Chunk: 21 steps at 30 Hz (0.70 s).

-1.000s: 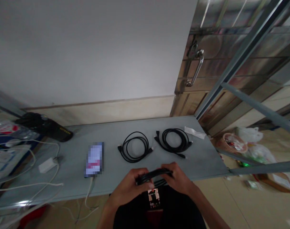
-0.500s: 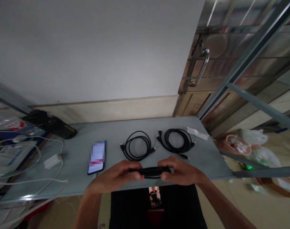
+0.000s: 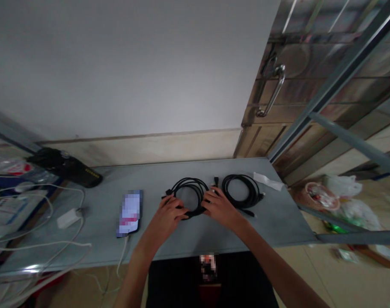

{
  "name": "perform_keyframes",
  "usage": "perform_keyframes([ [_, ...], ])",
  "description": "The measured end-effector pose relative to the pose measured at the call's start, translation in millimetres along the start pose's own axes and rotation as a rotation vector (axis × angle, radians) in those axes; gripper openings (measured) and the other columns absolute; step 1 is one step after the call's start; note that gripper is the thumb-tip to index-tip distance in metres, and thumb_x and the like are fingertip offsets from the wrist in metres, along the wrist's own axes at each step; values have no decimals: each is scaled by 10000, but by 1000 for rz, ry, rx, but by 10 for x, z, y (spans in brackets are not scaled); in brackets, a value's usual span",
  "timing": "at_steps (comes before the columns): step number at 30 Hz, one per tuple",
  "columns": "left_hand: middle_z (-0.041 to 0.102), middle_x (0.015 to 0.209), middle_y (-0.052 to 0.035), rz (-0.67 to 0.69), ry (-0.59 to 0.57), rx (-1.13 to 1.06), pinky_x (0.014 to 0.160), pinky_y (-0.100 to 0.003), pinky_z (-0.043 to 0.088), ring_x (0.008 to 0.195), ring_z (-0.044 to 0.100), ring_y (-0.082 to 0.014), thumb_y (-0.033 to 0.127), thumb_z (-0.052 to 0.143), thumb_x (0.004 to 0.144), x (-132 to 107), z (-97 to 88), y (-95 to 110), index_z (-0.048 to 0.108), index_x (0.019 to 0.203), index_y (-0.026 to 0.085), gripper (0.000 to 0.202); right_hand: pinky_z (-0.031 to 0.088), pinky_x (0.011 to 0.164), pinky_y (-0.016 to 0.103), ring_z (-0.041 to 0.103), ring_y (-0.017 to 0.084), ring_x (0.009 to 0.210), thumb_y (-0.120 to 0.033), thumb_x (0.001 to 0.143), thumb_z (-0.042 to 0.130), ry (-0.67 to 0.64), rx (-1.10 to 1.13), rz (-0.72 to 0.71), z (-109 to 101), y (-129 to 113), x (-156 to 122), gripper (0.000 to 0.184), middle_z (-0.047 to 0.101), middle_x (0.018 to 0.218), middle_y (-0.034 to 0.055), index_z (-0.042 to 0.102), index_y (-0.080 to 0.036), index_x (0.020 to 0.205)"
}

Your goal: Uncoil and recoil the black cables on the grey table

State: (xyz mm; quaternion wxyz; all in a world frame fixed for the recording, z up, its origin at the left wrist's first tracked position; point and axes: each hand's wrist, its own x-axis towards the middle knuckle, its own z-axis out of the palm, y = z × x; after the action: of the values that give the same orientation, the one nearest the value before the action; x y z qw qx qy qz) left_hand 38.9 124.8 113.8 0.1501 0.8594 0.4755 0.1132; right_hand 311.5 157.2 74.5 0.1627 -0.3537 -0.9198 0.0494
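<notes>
My left hand [image 3: 169,213] pinches the coiled cable [image 3: 189,183] at its 8 o'clock and my right hand [image 3: 218,207] at 4, pressing it flat on the counter [image 3: 182,239], likely so its loops cannot spring apart. A second coil [image 3: 241,191] lies at 3 o'clock.

Our left hand [image 3: 167,213] and right hand [image 3: 218,208] are bare, with forearms unsleeved. We wear a black garment [image 3: 242,278] with a small, blurred red-and-white patch [image 3: 208,265].
</notes>
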Motion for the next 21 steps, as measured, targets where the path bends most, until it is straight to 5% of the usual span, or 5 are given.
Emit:
perform_keyframes([
  [4,777,1121,-42,13,77,3,1214,-562,516,1159,729,-251,27,733,972,-137,341,-139,862,1175,297,362,443,1263,512,652,268,1298,-204,1014,813,-9,28,1,199,4,-53,125,739,1170,81,732,-222,1107],
  [8,753,1168,-66,22,190,-39,1085,-496,604,1161,703,-261,16,658,987,-223,486,-160,842,1236,292,414,510,1191,494,628,299,1316,-146,987,790,15,88,27,213,-26,-102,227,699,1261,100,702,-221,1182],
  [12,753,1261,-78,-18,246,-69,1148,-543,587,1252,696,-281,9,612,972,-263,548,-109,808,1311,296,485,522,1207,538,575,345,1416,-324,985,865,111,195,116,209,-57,-260,506,616,1466,154,621,-222,1417],
  [17,704,1490,-101,-100,329,-118,1243,-625,513,1452,616,-332,211,668,1069,-352,447,168,592,1612,345,565,473,1259,631,499,402,1542,-477,1058,778,228,119,292,176,62,-804,662,527,1629,205,495,-237,1606],
  [21,705,1516,-79,-125,381,-335,1249,-561,531,1465,627,-303,305,663,1107,-465,185,596,593,1592,389,497,490,1233,625,553,395,1502,-478,1126,660,293,41,424,180,210,-1312,675,573,1610,198,397,-246,1702],
])
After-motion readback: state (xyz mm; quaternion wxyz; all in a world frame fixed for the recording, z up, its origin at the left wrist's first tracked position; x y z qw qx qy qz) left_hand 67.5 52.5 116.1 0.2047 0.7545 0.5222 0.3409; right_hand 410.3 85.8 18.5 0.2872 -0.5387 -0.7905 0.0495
